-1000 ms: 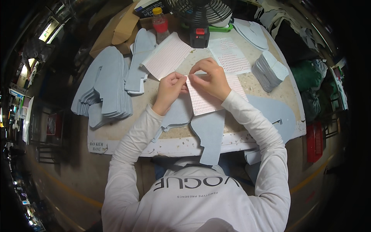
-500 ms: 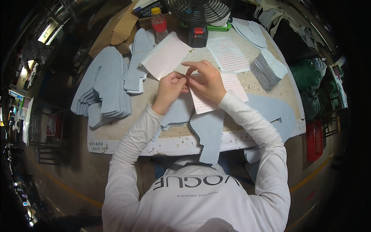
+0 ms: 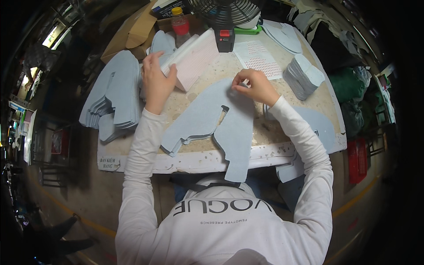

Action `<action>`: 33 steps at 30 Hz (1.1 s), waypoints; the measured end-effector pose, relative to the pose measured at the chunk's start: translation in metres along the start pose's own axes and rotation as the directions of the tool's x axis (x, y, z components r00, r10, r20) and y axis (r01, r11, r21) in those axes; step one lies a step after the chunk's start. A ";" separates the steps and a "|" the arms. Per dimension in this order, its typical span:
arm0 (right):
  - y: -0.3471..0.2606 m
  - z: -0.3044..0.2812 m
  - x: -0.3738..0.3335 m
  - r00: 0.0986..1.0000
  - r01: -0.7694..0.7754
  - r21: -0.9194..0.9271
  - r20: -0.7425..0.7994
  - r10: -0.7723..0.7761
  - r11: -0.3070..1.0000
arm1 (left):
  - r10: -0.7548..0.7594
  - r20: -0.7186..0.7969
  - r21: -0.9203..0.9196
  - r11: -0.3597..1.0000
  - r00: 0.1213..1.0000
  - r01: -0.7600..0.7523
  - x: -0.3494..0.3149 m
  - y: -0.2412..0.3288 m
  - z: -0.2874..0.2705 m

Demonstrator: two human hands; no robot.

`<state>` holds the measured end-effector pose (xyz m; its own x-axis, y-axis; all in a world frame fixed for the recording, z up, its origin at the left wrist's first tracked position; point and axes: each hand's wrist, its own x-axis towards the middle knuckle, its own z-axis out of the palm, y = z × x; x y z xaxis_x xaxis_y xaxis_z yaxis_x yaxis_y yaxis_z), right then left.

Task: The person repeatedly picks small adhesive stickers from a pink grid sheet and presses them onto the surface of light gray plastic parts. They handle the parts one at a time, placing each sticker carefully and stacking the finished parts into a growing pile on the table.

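At a speckled workbench, a person's left hand rests on a white sheet of small labels, fingers closed over its near edge, while the right hand pinches a tiny piece, too small to identify, above a grey-blue cut fabric panel lying flat before them. A stack of similar panels sits to the left, a black fan at the far edge.

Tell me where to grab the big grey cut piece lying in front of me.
Take the grey cut piece by the strip that hangs over the table's near edge, coming from below and pinching it with the fingers. The rest lies flat on the tabletop, so only that overhang leaves room under it.
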<state>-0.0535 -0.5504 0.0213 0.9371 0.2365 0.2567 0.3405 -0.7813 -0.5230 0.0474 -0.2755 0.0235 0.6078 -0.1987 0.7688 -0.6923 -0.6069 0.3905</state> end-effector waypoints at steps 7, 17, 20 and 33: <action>0.000 0.037 -0.012 0.981 0.085 -0.367 -0.132 -0.142 0.926 | 0.150 0.516 0.010 0.983 0.843 -0.181 -0.027 0.057 0.035; 0.022 0.021 -0.006 0.921 -0.125 -0.200 -0.389 0.039 0.972 | 0.189 0.443 -0.006 0.978 0.877 -0.208 -0.026 0.060 0.051; 0.028 0.017 -0.008 0.905 -0.135 -0.169 -0.423 0.052 0.976 | 0.001 0.665 0.079 0.994 0.747 -0.071 -0.032 0.057 0.059; 0.042 0.011 -0.012 0.912 -0.120 -0.064 -0.402 0.085 0.991 | 0.064 0.886 -0.424 0.515 0.460 0.745 -0.020 0.040 0.055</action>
<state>-0.0496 -0.5803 -0.0126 0.8523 -0.0829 0.5164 0.2195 -0.8395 -0.4970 0.0292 -0.3382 -0.0037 0.5801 -0.8115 -0.0700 -0.0682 -0.1340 0.9886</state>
